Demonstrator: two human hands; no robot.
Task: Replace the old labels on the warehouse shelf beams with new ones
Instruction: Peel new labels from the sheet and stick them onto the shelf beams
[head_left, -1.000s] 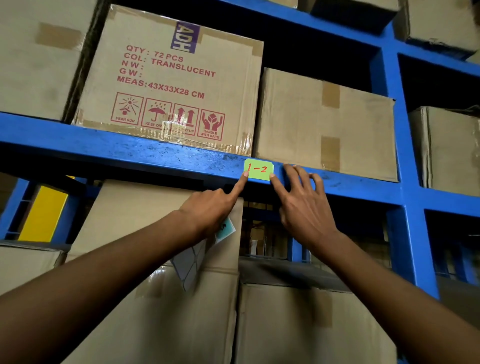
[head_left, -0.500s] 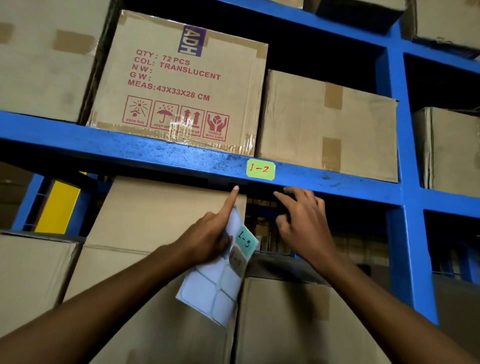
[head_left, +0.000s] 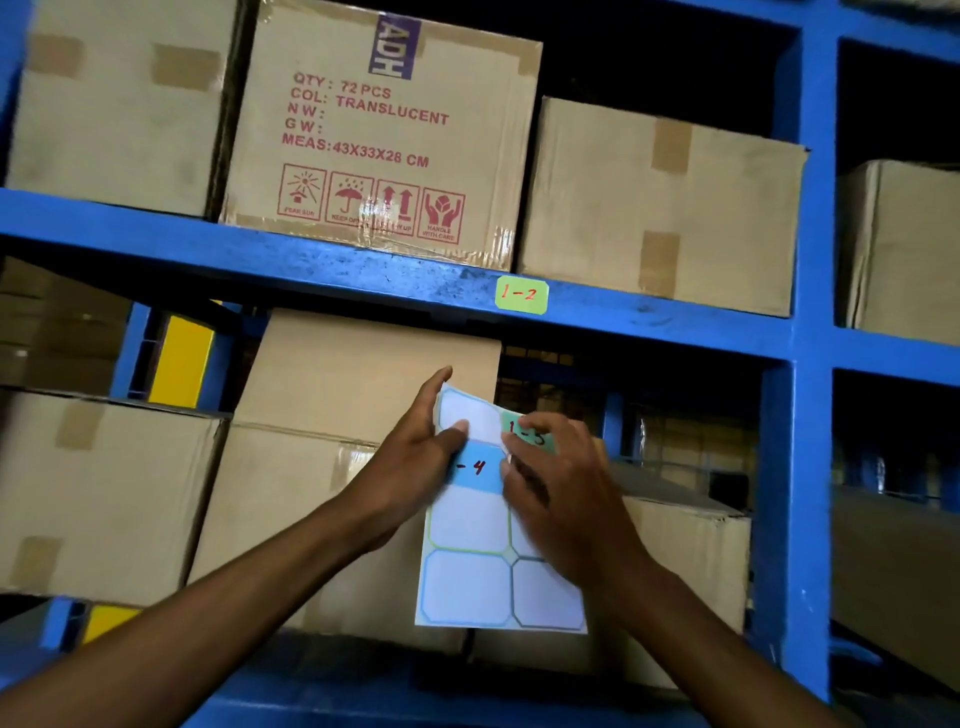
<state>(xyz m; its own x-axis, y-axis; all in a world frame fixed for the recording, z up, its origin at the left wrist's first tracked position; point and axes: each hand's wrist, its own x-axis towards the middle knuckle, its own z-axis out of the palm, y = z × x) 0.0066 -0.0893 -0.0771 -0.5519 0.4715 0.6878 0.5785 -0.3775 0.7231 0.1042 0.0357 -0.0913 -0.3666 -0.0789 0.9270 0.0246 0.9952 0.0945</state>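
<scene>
A green label (head_left: 521, 295) marked "1-2" is stuck on the blue shelf beam (head_left: 260, 260). Below it my left hand (head_left: 415, 457) holds a white label sheet (head_left: 467, 571) upright by its upper left part. The sheet carries a blue label (head_left: 475, 467) marked "-4" and a green label (head_left: 530, 434) marked "1-5"; its other cells are blank. My right hand (head_left: 556, 488) lies over the sheet's right side, fingertips pinching at the edge between the two written labels.
Cardboard boxes fill the shelves: a printed "ADH" box (head_left: 379, 130) and a plain box (head_left: 660, 208) above the beam, more boxes (head_left: 332, 415) behind the sheet. A blue upright post (head_left: 810, 364) stands at right. Yellow panels (head_left: 182, 358) show at left.
Both hands came down off the beam, leaving the "1-2" label stuck there. The left hand brought the label sheet up and the right hand moved onto it.
</scene>
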